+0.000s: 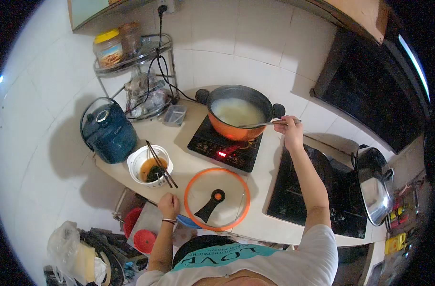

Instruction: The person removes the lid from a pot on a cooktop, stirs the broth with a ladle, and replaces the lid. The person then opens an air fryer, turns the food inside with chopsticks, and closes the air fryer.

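The right hand [290, 128] grips a metal utensil [261, 125], its long axis pointing left into the orange pot [229, 130].

Dim, uneven light | soft shadows on wall [41, 102] | glare on metal cookware [377, 200] | fisheye bending, black corners (grainy)

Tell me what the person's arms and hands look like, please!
The sleeves are short and white, so both forearms are bare. The left hand and the right hand have no gloves on. Thin bands, light and dark, go around the left wrist like bracelets. No band or watch shows on the right one.
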`<state>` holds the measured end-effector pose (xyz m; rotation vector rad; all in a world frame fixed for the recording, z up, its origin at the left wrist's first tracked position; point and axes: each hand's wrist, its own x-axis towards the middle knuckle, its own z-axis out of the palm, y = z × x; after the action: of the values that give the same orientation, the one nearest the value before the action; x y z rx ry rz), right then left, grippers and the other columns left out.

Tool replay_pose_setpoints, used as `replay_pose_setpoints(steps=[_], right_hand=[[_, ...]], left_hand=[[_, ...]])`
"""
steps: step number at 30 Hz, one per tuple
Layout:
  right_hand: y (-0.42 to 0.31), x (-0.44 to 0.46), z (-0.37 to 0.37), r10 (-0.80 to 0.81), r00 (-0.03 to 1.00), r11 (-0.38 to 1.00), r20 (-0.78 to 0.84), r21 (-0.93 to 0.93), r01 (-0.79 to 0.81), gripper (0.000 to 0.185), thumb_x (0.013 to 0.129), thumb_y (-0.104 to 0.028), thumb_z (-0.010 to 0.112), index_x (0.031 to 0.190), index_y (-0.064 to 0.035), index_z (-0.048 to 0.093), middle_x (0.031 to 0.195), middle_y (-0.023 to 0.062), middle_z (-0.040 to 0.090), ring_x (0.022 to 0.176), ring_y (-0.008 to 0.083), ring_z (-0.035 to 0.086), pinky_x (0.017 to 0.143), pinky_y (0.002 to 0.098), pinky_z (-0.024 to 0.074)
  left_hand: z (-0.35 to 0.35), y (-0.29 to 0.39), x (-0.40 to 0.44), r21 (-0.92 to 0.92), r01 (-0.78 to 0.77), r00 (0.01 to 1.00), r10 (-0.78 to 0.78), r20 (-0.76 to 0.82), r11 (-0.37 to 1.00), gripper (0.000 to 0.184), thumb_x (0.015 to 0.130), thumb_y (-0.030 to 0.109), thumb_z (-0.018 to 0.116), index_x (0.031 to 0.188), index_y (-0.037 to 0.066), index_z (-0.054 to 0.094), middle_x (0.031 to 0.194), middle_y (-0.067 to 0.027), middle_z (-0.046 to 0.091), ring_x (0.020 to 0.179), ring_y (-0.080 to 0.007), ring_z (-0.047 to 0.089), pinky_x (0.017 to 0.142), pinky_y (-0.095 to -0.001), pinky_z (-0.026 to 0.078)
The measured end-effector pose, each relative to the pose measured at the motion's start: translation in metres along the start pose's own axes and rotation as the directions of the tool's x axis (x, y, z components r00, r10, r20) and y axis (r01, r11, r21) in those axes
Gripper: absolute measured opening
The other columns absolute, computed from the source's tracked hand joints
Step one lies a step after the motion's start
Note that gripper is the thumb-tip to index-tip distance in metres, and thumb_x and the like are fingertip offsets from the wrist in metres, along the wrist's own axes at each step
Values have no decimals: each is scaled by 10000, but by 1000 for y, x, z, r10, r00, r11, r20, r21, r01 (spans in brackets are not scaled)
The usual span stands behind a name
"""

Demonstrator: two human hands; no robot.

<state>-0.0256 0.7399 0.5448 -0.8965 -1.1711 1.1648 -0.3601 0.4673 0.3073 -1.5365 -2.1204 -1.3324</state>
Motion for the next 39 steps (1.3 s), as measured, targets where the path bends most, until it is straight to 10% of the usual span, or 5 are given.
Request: replay_pose_setpoints(steps=[39], right_hand=[[39, -58, 5, -277, 958, 961, -74, -4, 278, 183, 878, -157, 460, 885, 21, 502, 822, 127, 588, 694, 191, 608, 670, 304, 498]], left_hand=[[-2, 2, 1, 69, -48, 999, 47, 3, 996, 173, 724, 109, 551, 603, 58, 438, 553, -118, 461, 509, -300, 476, 471, -387, 365]])
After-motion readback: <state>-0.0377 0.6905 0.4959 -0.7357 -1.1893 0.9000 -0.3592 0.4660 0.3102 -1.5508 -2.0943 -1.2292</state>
